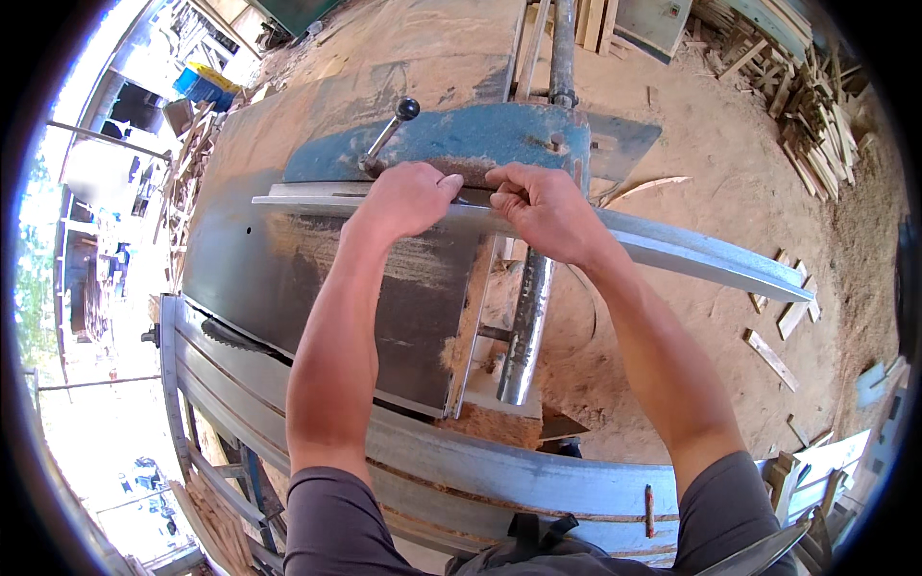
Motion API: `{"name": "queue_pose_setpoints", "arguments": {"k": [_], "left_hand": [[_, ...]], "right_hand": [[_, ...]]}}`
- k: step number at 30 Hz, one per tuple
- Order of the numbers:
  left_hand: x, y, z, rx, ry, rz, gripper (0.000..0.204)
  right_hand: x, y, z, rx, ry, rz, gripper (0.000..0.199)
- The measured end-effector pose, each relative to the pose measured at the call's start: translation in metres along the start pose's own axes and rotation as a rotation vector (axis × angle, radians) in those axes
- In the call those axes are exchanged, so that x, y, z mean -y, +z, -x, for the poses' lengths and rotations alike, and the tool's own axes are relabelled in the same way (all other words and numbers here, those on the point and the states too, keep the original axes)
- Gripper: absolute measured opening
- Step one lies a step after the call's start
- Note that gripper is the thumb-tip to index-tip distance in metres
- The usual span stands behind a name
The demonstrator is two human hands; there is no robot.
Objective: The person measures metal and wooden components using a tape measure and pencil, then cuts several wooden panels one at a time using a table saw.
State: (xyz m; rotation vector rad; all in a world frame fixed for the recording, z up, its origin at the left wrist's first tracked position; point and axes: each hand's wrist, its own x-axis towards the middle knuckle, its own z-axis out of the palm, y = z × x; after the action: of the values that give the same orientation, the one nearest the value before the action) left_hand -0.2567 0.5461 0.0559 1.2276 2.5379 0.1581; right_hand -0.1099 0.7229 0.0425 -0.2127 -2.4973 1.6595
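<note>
Both my hands are at a long aluminium saw fence that lies across the dark saw table. My left hand is closed over the fence's top edge, its thumb toward the right. Just right of it, my right hand is closed in a pinch, with thumb and forefinger together. A narrow dark gap or strip shows between the hands; whatever the fingers hold is hidden. Beyond them sits the fence's blue cast body, with a lever ending in a black ball knob.
A toothed saw blade protrudes by the table's near left. The aluminium sliding table runs in front of me, with a reddish pencil-like stick on it. A steel guide tube stands beneath the fence. Wood offcuts are piled at far right.
</note>
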Motion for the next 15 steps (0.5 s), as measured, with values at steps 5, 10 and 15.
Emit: {"name": "queue_pose_setpoints", "arguments": {"k": [5,10,15], "left_hand": [[-0.004,0.003,-0.008,-0.139,-0.182,0.147,0.036],[-0.018,0.008,-0.015,-0.358,-0.249,0.279,0.035],[-0.077,-0.016,-0.015,-0.621,0.033,0.242,0.029]], "right_hand": [[-0.001,0.004,0.003,-0.065,-0.157,0.137,0.027],[0.012,0.004,0.003,-0.065,-0.032,0.08,0.027],[-0.001,-0.01,0.003,-0.003,0.015,-0.505,0.031]]}}
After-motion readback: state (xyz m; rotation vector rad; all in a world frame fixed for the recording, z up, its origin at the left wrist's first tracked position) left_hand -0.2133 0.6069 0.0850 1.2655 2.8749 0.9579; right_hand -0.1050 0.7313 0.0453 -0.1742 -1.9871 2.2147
